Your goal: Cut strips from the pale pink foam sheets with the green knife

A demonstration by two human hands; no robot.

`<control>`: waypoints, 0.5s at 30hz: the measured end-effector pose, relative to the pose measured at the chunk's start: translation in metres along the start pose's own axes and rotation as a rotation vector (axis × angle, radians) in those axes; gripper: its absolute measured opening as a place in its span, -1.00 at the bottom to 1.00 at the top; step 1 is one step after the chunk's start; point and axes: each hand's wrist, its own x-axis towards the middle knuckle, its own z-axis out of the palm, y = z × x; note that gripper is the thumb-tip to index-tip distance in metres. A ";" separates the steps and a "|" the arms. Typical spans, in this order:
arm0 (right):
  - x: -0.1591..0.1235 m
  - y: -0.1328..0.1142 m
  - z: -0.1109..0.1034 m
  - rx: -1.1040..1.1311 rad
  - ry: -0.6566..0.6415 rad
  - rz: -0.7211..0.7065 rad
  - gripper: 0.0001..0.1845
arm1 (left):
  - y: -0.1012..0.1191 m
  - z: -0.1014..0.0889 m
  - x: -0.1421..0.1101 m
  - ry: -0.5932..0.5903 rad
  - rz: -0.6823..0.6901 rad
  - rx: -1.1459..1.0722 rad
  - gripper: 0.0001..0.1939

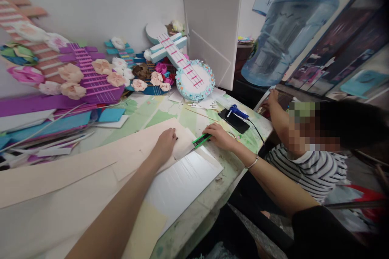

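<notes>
My left hand [165, 142] presses down on a long beige foam sheet [91, 166] lying across the table, fingers curled at its far end. My right hand [217, 134] grips a green utility knife [201, 140] whose tip meets the beige sheet's edge. A white foam board [182, 180] lies under the sheet near the table edge. A bracelet circles my right wrist.
A black phone [234, 120] and blue glue gun [238, 112] lie past my right hand. Foam guitars with paper flowers [191, 73] line the back wall. A person in a striped shirt [313, 168] sits at the right by a large water bottle [285, 34].
</notes>
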 end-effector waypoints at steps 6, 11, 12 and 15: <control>-0.001 0.001 0.002 0.001 0.002 -0.005 -0.60 | -0.001 0.001 0.000 0.008 0.000 -0.001 -0.89; -0.002 0.003 0.002 0.002 -0.003 -0.012 -0.60 | -0.003 0.003 0.001 0.015 0.005 -0.005 -0.88; -0.002 0.003 0.002 0.003 -0.004 -0.013 -0.60 | -0.004 0.004 0.001 0.015 0.005 -0.006 -0.88; -0.002 0.002 0.002 0.007 -0.006 -0.015 -0.60 | -0.004 0.004 0.001 0.018 0.006 -0.008 -0.88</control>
